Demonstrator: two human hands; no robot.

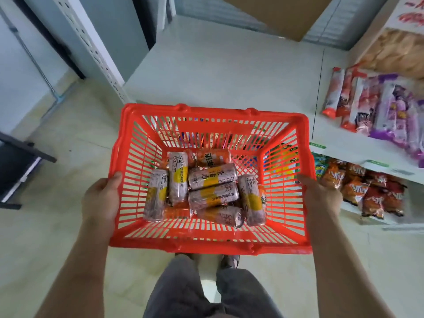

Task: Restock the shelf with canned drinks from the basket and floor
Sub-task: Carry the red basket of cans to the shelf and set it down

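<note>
A red plastic basket (213, 113) hangs in front of me above the floor. My left hand (101, 198) grips its left rim and my right hand (321, 198) grips its right rim. Inside lie several canned drinks on their sides: pinkish-silver cans with a yellow patch (212, 176) and orange cans (213, 157), piled loosely on the basket bottom. The white shelf (229, 72) stretches just beyond the basket's far rim, with bare surface there.
Snack packets (367, 106) lie on the shelf at the right, and orange chip bags (367, 191) fill the lower shelf. A cardboard box (286, 14) sits at the back. A perforated shelf upright (91, 49) stands at left, a dark stand (18, 166) at far left.
</note>
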